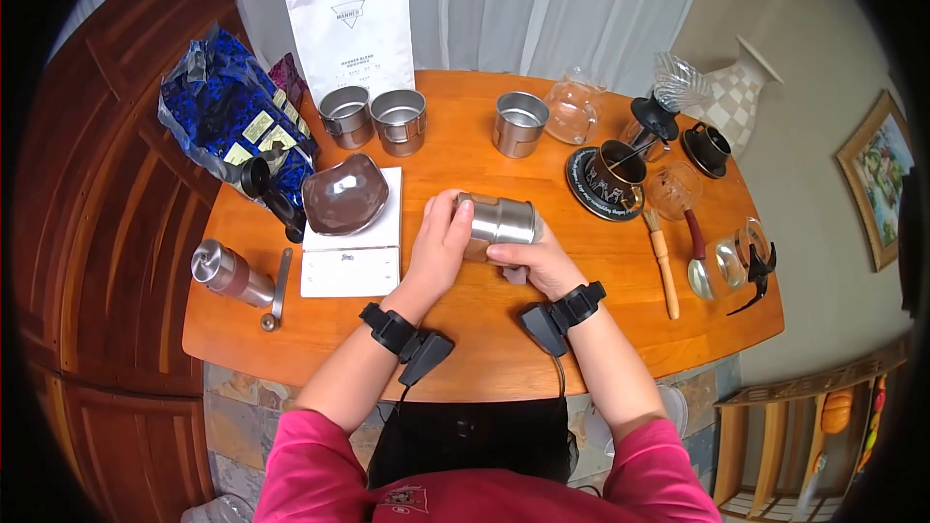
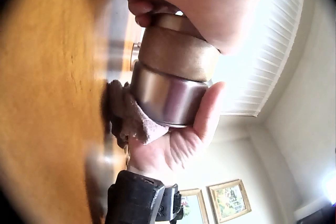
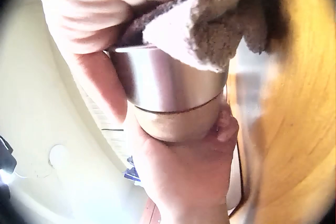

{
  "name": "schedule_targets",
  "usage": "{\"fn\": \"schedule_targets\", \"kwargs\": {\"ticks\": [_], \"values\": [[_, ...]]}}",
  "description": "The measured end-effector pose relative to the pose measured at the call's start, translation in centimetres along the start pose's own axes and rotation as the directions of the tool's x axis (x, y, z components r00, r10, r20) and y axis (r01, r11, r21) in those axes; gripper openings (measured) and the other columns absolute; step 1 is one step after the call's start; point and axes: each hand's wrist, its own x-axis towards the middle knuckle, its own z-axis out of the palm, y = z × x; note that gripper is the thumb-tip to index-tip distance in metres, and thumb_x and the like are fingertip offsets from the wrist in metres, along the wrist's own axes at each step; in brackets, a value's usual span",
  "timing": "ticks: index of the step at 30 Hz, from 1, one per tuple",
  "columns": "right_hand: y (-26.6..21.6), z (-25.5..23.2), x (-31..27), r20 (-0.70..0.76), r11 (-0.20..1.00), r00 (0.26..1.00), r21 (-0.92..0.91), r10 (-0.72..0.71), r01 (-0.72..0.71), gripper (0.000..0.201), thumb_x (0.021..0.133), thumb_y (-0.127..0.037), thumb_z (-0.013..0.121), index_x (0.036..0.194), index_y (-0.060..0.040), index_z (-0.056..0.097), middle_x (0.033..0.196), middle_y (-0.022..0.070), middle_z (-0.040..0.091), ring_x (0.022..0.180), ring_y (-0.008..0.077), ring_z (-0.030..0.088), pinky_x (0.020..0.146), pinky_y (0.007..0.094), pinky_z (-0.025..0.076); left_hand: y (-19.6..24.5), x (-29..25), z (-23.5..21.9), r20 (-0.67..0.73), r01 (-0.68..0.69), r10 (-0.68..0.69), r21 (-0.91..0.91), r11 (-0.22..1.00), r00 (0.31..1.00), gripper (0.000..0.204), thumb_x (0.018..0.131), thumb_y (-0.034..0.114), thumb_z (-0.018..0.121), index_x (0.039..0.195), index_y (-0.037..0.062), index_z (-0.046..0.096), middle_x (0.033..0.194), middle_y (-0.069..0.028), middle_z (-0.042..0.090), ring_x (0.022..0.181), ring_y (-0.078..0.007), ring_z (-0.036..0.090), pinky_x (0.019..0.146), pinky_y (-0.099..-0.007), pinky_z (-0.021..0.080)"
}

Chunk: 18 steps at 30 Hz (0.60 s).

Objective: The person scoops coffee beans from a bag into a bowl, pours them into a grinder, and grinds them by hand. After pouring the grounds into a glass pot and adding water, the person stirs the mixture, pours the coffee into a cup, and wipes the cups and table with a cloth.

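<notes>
A steel cylinder with a brown band [image 1: 501, 221] lies sideways between both hands, held above the table in front of the body. My left hand [image 1: 438, 244] grips its left end, fingers wrapped about the part beside the band. At the other end, my right hand [image 1: 548, 264] holds the bare steel, its thumb along the side. A greyish-pink cloth [image 3: 197, 32] is bunched in the right palm against that end. The left wrist view shows the brown band [image 2: 178, 53] and the shiny steel end [image 2: 168, 95]; the cylinder's far end is hidden by the left hand.
Left stand a white scale [image 1: 351, 276] with a brown dish [image 1: 346, 196] and a hand grinder [image 1: 232, 274]. Behind are steel cups [image 1: 399, 123], a coffee bag [image 1: 351, 24] and a blue bag [image 1: 228, 102]. Right are a black cup [image 1: 620, 163], a brush [image 1: 664, 266] and a glass jug [image 1: 733, 261].
</notes>
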Motion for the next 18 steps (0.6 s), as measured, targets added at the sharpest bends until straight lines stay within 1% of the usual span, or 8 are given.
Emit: {"fn": "schedule_targets", "kwargs": {"ticks": [3, 4, 6, 9, 12, 15, 17, 18], "values": [[-0.1, 0.1, 0.1, 0.044, 0.99, 0.999, 0.142, -0.021, 0.015, 0.062, 0.065, -0.002, 0.075, 0.121, -0.0062, 0.048, 0.104, 0.0013, 0.059, 0.085, 0.0094, 0.055, 0.063, 0.024, 0.046, -0.4, 0.1, 0.1, -0.046, -0.04, 0.042, 0.046, 0.998, 0.998, 0.042, 0.095, 0.035, 0.037, 0.109, -0.0024, 0.048, 0.105, -0.0197, 0.05, 0.102, -0.0306, 0.047, 0.091, -0.0359, 0.036], [-0.2, 0.5, 0.1, 0.069, 0.995, 0.993, 0.036, -0.091, 0.089, 0.065, 0.065, -0.002, 0.076, 0.123, -0.0061, 0.046, 0.107, 0.0016, 0.057, 0.091, 0.0104, 0.054, 0.07, 0.0254, 0.045, -0.6, 0.2, 0.0, -0.041, 0.009, -0.009, 0.005, 1.0, 0.999, 0.042, 0.095, 0.036, 0.037, 0.11, -0.0024, 0.048, 0.106, -0.0197, 0.05, 0.102, -0.0308, 0.047, 0.091, -0.0359, 0.035], [-0.3, 1.7, 0.1, 0.141, 0.957, 0.966, -0.165, -0.217, 0.239, 0.07, 0.064, -0.001, 0.077, 0.126, -0.0058, 0.044, 0.115, 0.0023, 0.054, 0.102, 0.0123, 0.051, 0.084, 0.0281, 0.045, -1.4, 0.4, -0.3, -0.027, 0.109, -0.111, -0.072, 0.991, 0.993, 0.044, 0.095, 0.037, 0.037, 0.11, -0.0025, 0.048, 0.107, -0.0199, 0.05, 0.103, -0.0311, 0.047, 0.092, -0.0358, 0.035], [0.1, 1.9, 0.3, 0.197, 0.885, 0.973, -0.422, -0.122, 0.196, 0.077, 0.063, -0.002, 0.078, 0.13, -0.0057, 0.04, 0.123, 0.0025, 0.049, 0.114, 0.0134, 0.044, 0.098, 0.0305, 0.036, -2.2, 0.6, -0.6, 0.001, 0.158, -0.159, -0.099, 0.982, 0.987, 0.044, 0.095, 0.037, 0.037, 0.112, -0.0028, 0.048, 0.109, -0.0202, 0.05, 0.105, -0.0312, 0.046, 0.093, -0.0352, 0.034], [0.1, 1.8, 0.2, 0.211, 0.858, 0.966, -0.458, -0.151, 0.234, 0.075, 0.064, -0.007, 0.08, 0.128, -0.0036, 0.041, 0.119, 0.0033, 0.051, 0.108, 0.0132, 0.046, 0.095, 0.029, 0.038, -2.5, 0.7, -0.5, 0.007, 0.156, -0.156, -0.115, 0.981, 0.988, 0.045, 0.095, 0.037, 0.037, 0.112, -0.0031, 0.048, 0.111, -0.0204, 0.05, 0.107, -0.0312, 0.046, 0.094, -0.0354, 0.034], [-0.4, 1.5, 0.0, 0.165, 0.915, 0.973, -0.343, -0.162, 0.211, 0.07, 0.064, -0.008, 0.079, 0.125, -0.0044, 0.044, 0.115, 0.0044, 0.054, 0.104, 0.0134, 0.05, 0.09, 0.0295, 0.042, -2.0, 0.6, -0.2, 0.021, 0.103, -0.101, -0.127, 0.987, 0.995, 0.044, 0.095, 0.035, 0.038, 0.115, -0.0029, 0.047, 0.113, -0.0199, 0.048, 0.107, -0.0309, 0.045, 0.094, -0.0357, 0.034], [-1.2, 1.0, -0.6, 0.04, 0.974, 0.999, -0.226, 0.015, -0.005, 0.064, 0.065, -0.008, 0.078, 0.122, -0.0055, 0.047, 0.111, 0.0048, 0.056, 0.099, 0.0139, 0.053, 0.086, 0.0294, 0.045, -1.0, 0.4, -0.4, 0.037, -0.032, 0.035, -0.056, 0.998, 0.999, 0.042, 0.095, 0.032, 0.038, 0.118, -0.0019, 0.044, 0.114, -0.0196, 0.047, 0.108, -0.0312, 0.045, 0.094, -0.0359, 0.034], [-1.2, 0.8, -0.6, 0.016, 0.993, 1.0, -0.121, 0.011, -0.009, 0.061, 0.066, -0.008, 0.077, 0.12, -0.0061, 0.048, 0.109, 0.0048, 0.056, 0.097, 0.0139, 0.054, 0.083, 0.0289, 0.045, -0.4, 0.4, -0.5, 0.049, -0.104, 0.105, -0.021, 0.994, 0.993, 0.041, 0.095, 0.03, 0.038, 0.119, -0.0015, 0.043, 0.115, -0.0194, 0.046, 0.108, -0.0313, 0.044, 0.094, -0.036, 0.034]]}}
